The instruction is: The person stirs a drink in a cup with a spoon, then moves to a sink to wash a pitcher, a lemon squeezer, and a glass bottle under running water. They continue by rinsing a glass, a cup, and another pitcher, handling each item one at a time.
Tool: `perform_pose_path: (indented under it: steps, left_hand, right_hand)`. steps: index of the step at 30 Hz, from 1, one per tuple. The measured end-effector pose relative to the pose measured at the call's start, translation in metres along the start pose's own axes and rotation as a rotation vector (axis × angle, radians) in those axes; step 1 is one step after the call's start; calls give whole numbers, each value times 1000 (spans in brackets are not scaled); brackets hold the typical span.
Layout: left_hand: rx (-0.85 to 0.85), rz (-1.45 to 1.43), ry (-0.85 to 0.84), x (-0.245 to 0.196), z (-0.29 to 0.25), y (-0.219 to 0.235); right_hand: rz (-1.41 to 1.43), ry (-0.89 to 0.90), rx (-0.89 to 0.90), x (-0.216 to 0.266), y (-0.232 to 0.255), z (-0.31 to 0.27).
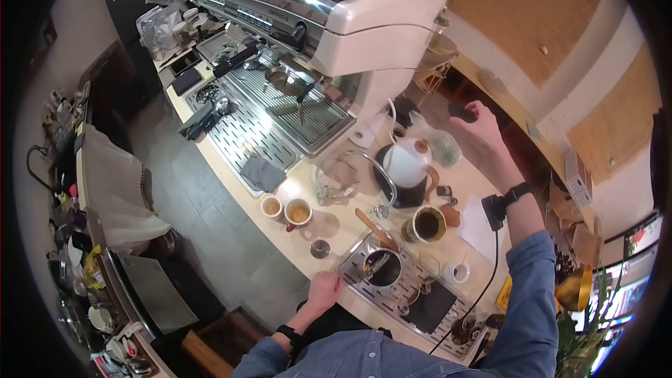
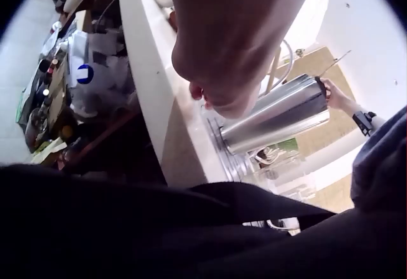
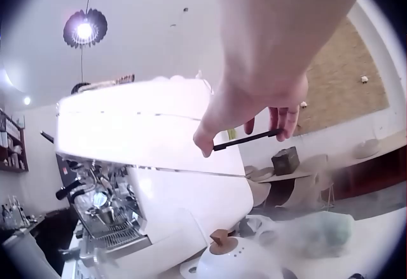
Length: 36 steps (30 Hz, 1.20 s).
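Note:
My right hand is raised beyond the white gooseneck kettle, beside the espresso machine. Its thumb and fingers pinch a thin, flat black piece, seen edge-on in the right wrist view; its kind cannot be told. The kettle stands on a black base, its wooden lid knob below that hand. My left hand rests at the counter's near edge with fingers loosely curled, holding nothing. Close to it stands a tall metal vessel on the slotted drip tray. A small metal cup sits just beyond.
Two cups of coffee, one white, stand near the counter edge. Behind them are a clear glass server and a grey cloth. A container of dark coffee stands right of the tray. The espresso machine fills the back.

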<state>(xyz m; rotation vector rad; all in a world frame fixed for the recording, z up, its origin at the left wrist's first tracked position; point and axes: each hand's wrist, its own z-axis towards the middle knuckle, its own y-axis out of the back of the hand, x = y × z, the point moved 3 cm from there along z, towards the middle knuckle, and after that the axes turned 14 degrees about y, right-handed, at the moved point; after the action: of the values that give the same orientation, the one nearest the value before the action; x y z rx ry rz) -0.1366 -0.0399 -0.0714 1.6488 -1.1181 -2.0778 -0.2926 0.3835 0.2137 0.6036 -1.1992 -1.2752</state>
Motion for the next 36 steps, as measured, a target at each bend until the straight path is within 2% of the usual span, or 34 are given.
perform_pose_path:
  steps: [3,8,13,19,26,32,36]
  left_hand:
    - [-84,-4,15,-4,11,-11]
    - [-117,128,23,3,15,-25]
    - [-94,160,42,1,18,-22]
    - [-108,157,36,-2,20,-19]
    - [-72,174,47,-13,26,-12]
    - [-114,172,59,-7,22,-18]
    - [-91,184,56,-10,24,-14]
  right_hand:
    - [43,12,81,-10,-34,42]
    - [23,80,138,-35,-103,89]
    - [3,168,205,-65,-163,120]
    - [17,176,226,-85,-214,139]
    - [80,221,273,-119,-240,144]
    - [99,368,259,-122,-257,141]
    - [98,355,366,-120,-261,145]
